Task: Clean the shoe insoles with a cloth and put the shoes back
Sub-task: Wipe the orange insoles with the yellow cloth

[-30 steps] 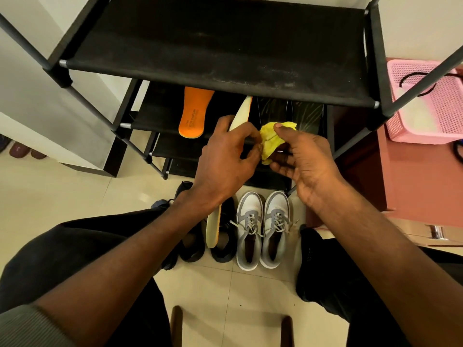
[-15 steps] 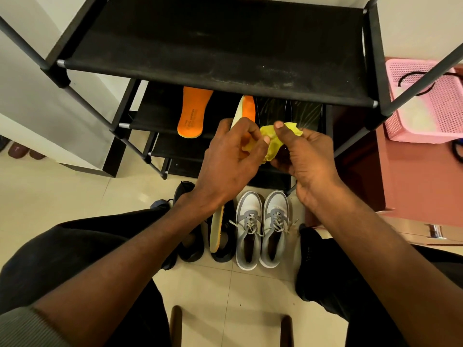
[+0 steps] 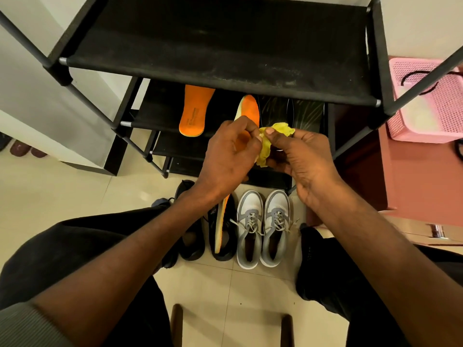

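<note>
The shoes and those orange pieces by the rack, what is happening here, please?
A person is cleaning shoe insoles. The left hand holds an orange insole upright, and the right hand pinches a yellow cloth against it. A second orange insole lies on a lower shelf of the black shoe rack. On the floor a pair of black shoes stands beside a pair of grey and white sneakers, not yet put back.

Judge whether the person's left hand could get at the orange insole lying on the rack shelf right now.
Probably not yet: the left hand already holds another insole, though the path to the orange insole on the shelf looks open.
</note>
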Available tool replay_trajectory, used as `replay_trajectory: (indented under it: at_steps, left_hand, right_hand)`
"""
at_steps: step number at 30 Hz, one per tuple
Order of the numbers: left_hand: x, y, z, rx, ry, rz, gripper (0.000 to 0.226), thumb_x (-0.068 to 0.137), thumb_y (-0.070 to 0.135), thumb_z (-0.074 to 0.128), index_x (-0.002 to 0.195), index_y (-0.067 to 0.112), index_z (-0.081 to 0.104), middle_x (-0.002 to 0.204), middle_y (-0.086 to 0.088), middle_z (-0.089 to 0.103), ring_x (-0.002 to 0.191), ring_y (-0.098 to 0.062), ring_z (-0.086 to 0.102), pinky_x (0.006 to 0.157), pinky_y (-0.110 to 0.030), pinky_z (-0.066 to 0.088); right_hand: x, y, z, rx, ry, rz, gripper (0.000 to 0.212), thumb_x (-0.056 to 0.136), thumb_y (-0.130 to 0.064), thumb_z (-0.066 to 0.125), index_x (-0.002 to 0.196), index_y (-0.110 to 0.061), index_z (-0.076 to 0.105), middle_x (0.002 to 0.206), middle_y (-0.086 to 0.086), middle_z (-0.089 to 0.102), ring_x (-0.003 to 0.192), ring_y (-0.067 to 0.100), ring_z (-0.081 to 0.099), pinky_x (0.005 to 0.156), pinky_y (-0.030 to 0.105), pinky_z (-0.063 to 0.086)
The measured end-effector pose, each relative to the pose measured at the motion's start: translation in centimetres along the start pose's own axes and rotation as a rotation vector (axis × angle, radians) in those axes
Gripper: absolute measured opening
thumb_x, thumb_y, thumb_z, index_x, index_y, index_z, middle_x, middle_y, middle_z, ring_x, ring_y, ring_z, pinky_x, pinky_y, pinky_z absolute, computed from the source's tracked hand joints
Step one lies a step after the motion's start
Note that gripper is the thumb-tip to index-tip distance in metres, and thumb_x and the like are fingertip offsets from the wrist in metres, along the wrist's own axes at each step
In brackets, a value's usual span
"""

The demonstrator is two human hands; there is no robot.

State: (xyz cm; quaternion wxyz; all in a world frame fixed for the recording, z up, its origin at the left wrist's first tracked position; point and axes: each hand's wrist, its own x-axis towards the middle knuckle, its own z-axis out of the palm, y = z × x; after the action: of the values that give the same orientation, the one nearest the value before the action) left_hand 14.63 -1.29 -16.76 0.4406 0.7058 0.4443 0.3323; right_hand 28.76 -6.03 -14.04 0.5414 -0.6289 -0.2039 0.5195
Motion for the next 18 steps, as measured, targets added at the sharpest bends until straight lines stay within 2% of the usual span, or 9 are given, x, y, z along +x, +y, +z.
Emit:
replay_trajectory:
  at_steps: [2, 4, 6, 9, 11, 14, 16, 18]
  left_hand:
    - [0.1, 0.4, -0.2, -0.146, -0.002, -0.097, 0.01, 0.101, 0.019, 0.059, 0.1, 0.011, 0.063, 0.098, -0.008, 0.064, 0.081, -0.018, 0.068, 0.057, -0.028, 0.059]
    - [0.3, 0.7, -0.6, -0.291, -0.01, -0.188, 0.013, 0.101, 0.016, 0.059, 0.1, 0.004, 0.062, 0.095, -0.014, 0.066, 0.077, -0.023, 0.068, 0.056, -0.036, 0.06]
    - [0.5, 0.8, -1.0, -0.411, -0.042, -0.282, 0.01, 0.1, 0.013, 0.058, 0.099, 0.004, 0.063, 0.091, -0.015, 0.064, 0.074, -0.023, 0.067, 0.058, -0.04, 0.059]
    - [0.8, 0.9, -1.3, -0.601, -0.151, -0.429, 0.008, 0.1, 0.012, 0.057, 0.098, 0.01, 0.064, 0.091, -0.015, 0.063, 0.074, -0.029, 0.066, 0.061, -0.053, 0.06]
    - [0.9, 0.9, -1.4, -0.683, -0.205, -0.484, 0.009, 0.101, 0.016, 0.057, 0.096, 0.014, 0.064, 0.092, -0.013, 0.065, 0.077, -0.03, 0.067, 0.064, -0.055, 0.06]
    - [0.9, 0.6, -1.5, -0.614, -0.226, -0.464, 0.016, 0.099, 0.029, 0.064, 0.099, 0.013, 0.066, 0.099, -0.016, 0.068, 0.084, -0.033, 0.07, 0.064, -0.054, 0.06]
    - [0.9, 0.3, -1.5, -0.5, -0.221, -0.407, 0.023, 0.096, 0.028, 0.069, 0.104, 0.006, 0.066, 0.11, -0.019, 0.067, 0.09, -0.036, 0.071, 0.062, -0.052, 0.06]
    - [1.0, 0.1, -1.7, -0.463, -0.217, -0.408, 0.019, 0.096, 0.022, 0.07, 0.103, 0.006, 0.065, 0.117, -0.022, 0.065, 0.089, -0.037, 0.072, 0.061, -0.051, 0.061]
  right_hand:
    - [0.2, 0.0, -0.2, 0.05, 0.0, 0.03, 0.021, 0.094, -0.018, 0.076, 0.106, -0.001, 0.074, 0.094, 0.011, 0.08, 0.082, 0.021, 0.077, 0.065, 0.026, 0.061]
    - [0.4, 0.0, -0.4, 0.064, -0.068, 0.07, 0.023, 0.093, -0.017, 0.077, 0.108, 0.0, 0.073, 0.101, 0.013, 0.08, 0.093, 0.025, 0.078, 0.074, 0.032, 0.064]
    - [0.4, 0.2, -0.3, 0.047, -0.129, 0.097, 0.022, 0.091, -0.01, 0.077, 0.111, -0.002, 0.073, 0.104, 0.014, 0.079, 0.096, 0.025, 0.077, 0.077, 0.032, 0.063]
    - [0.4, 0.3, -0.1, 0.028, -0.115, 0.092, 0.023, 0.088, -0.003, 0.078, 0.111, -0.004, 0.072, 0.103, 0.015, 0.079, 0.089, 0.023, 0.076, 0.068, 0.029, 0.061]
    - [0.4, 0.1, -0.1, 0.02, -0.093, 0.071, 0.022, 0.087, -0.003, 0.079, 0.107, -0.01, 0.071, 0.101, 0.011, 0.079, 0.084, 0.02, 0.074, 0.063, 0.027, 0.057]
    - [0.4, -0.1, -0.4, -0.007, -0.079, 0.032, 0.022, 0.087, -0.003, 0.079, 0.106, -0.012, 0.072, 0.098, 0.009, 0.079, 0.081, 0.018, 0.072, 0.061, 0.025, 0.054]
    - [0.6, 0.0, -0.5, -0.052, -0.059, 0.016, 0.025, 0.086, -0.005, 0.08, 0.109, -0.01, 0.072, 0.1, 0.01, 0.079, 0.082, 0.019, 0.072, 0.062, 0.026, 0.053]
    - [1.0, -0.1, -0.8, -0.097, -0.04, 0.002, 0.023, 0.087, -0.007, 0.08, 0.109, -0.01, 0.073, 0.099, 0.007, 0.08, 0.084, 0.017, 0.074, 0.065, 0.026, 0.054]
